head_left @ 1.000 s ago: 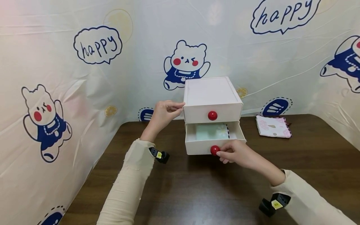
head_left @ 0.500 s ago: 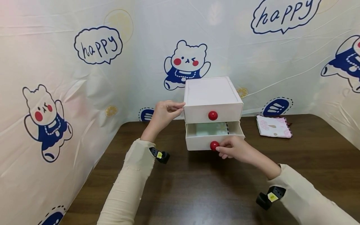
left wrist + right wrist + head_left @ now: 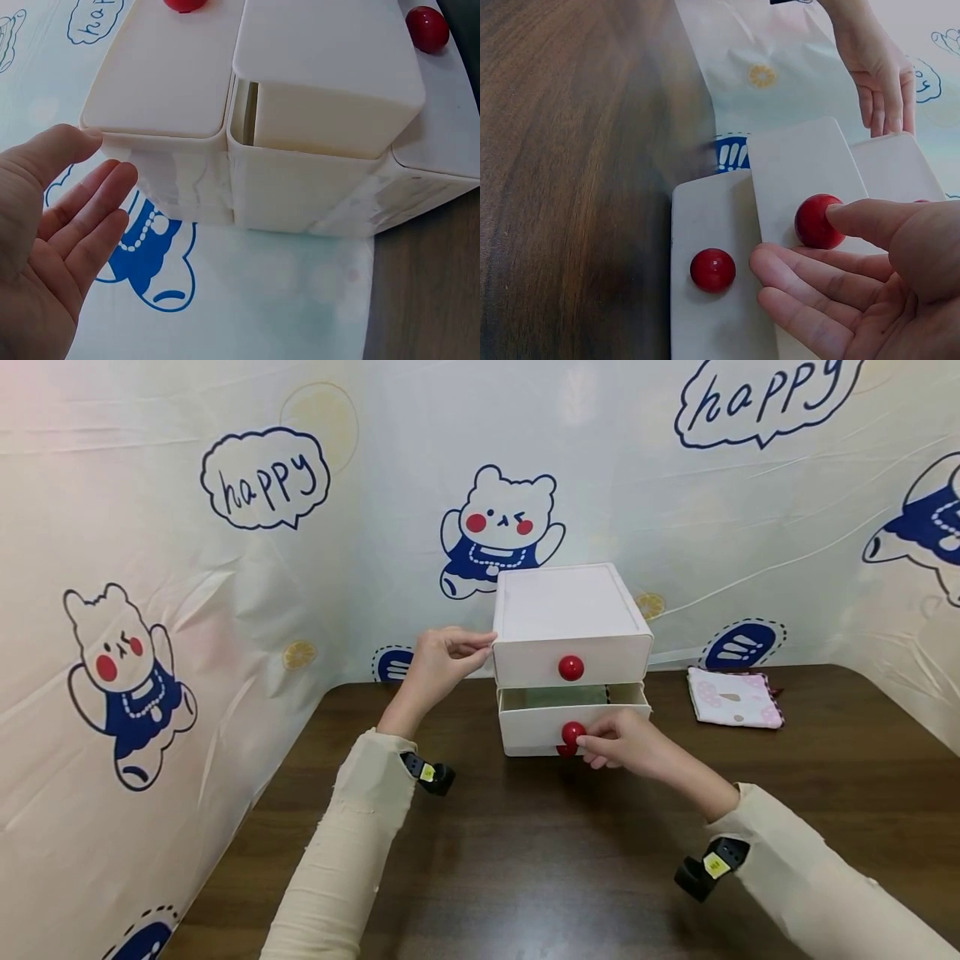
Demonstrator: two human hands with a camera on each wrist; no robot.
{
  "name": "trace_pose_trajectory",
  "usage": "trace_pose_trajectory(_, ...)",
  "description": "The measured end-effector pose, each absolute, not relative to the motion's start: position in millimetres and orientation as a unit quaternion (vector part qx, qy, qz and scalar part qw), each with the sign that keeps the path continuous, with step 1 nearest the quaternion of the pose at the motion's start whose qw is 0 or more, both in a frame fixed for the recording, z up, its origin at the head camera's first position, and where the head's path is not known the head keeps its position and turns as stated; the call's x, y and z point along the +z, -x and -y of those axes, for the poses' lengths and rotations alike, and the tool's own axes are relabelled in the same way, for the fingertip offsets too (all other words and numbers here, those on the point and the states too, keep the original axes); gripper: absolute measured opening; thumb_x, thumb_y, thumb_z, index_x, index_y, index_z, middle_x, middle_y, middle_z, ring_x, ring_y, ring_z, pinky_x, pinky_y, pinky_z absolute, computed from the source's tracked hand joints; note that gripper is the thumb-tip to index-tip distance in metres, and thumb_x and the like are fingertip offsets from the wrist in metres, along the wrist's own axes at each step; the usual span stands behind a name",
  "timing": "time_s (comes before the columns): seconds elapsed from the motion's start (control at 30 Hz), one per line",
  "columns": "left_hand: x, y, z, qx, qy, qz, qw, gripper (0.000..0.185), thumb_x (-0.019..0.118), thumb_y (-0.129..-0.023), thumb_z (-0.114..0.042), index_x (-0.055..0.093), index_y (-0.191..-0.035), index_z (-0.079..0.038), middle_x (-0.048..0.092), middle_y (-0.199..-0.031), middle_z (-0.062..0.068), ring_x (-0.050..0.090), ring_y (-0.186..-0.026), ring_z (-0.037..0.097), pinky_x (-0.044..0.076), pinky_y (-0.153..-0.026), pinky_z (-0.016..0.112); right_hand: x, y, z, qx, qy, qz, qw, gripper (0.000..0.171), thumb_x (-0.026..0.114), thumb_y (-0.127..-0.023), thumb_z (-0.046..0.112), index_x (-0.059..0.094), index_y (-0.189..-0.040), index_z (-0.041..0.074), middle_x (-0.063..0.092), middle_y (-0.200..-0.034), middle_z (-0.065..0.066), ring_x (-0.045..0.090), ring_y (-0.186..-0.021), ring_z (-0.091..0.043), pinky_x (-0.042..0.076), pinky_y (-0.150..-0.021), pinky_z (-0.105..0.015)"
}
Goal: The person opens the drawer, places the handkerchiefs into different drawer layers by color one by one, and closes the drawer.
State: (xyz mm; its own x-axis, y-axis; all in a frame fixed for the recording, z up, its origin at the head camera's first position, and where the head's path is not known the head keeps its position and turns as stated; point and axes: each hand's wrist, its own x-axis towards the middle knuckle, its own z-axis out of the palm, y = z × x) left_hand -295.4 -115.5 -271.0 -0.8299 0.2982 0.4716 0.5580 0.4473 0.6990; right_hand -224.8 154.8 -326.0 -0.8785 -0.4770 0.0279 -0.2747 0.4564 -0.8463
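Brown table (image 3: 525, 860) bears one two-drawer box (image 3: 572, 610); left hand (image 3: 438, 660) spread against it, right hand (image 3: 626, 747) fingering one of two red knobs (image 3: 573, 732)

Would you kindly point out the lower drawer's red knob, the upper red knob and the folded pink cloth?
lower red knob (image 3: 573, 733), head view, on the ball's front beside the right hand's fingertips.
upper red knob (image 3: 571, 667), head view, centre of the ball.
folded pink cloth (image 3: 735, 697), head view, middle of its top face.

One small white plastic drawer cabinet (image 3: 572, 610) stands far on the table, with two drawers and two round red knobs: the upper knob (image 3: 571, 667) and the lower knob (image 3: 573, 732). One folded pink patterned cloth (image 3: 736, 697) lies to its right. Two hands show: left (image 3: 442, 662), right (image 3: 626, 748).
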Motion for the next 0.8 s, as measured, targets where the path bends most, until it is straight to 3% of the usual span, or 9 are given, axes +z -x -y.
trace_pose_trajectory(0.4,-271,296,114,-0.456,0.259,0.839,0.143,0.023,0.068,-0.082,-0.007,0.07,-0.105,-0.008,0.065,-0.093,0.006,0.062,-0.077,0.015,0.054,-0.068,0.025,-335,239,-154,-0.469,0.204,-0.855,0.091,0.027,0.056,-0.092,0.013,0.064,-0.096,-0.012,0.066,-0.081,-0.019,0.065,-0.071,-0.026,0.055,-0.064,-0.03)
trace_pose_trajectory(0.63,-271,296,115,-0.454,0.257,0.84,0.146,0.022,0.068,-0.082,-0.006,0.07,-0.104,-0.008,0.065,-0.093,0.005,0.062,-0.076,0.014,0.054,-0.068,0.024,-336,244,-152,-0.473,0.198,-0.856,0.065,0.027,0.056,-0.091,0.012,0.064,-0.096,-0.013,0.066,-0.081,-0.02,0.065,-0.072,-0.029,0.055,-0.067,-0.041)
trace_pose_trajectory(0.8,-271,296,115,-0.454,0.257,0.84,0.148,0.022,0.068,-0.082,-0.006,0.07,-0.104,-0.008,0.066,-0.093,0.005,0.062,-0.076,0.014,0.054,-0.068,0.024,-336,248,-151,-0.465,0.184,-0.864,0.06,0.029,0.056,-0.092,0.014,0.062,-0.1,-0.014,0.067,-0.083,-0.02,0.065,-0.074,-0.03,0.054,-0.069,-0.041)
